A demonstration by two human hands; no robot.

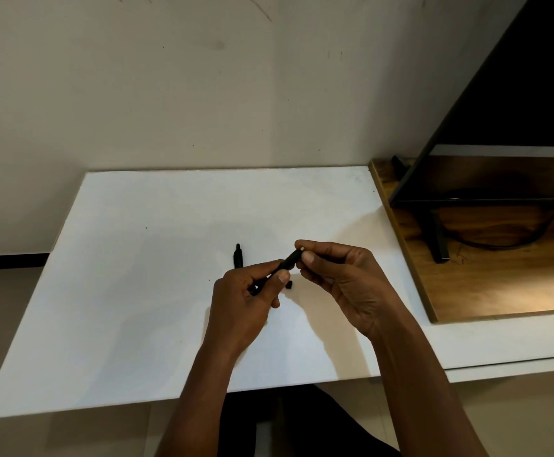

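A thin black pen (288, 262) hangs slanted above the white table (137, 291), held at both ends. My left hand (249, 301) grips its lower part between thumb and curled fingers. My right hand (338, 275) pinches its upper end between thumb and forefinger. A second black pen part (238, 256) lies on the table just beyond my left hand. A small black piece (289, 285) lies on the table under the held pen, between my hands.
A wooden board (486, 285) lies on the table at the right, carrying a dark monitor (516, 94) on a black stand (437, 239) with a cable. A pale wall rises behind the table. The table's near edge runs just in front of my forearms.
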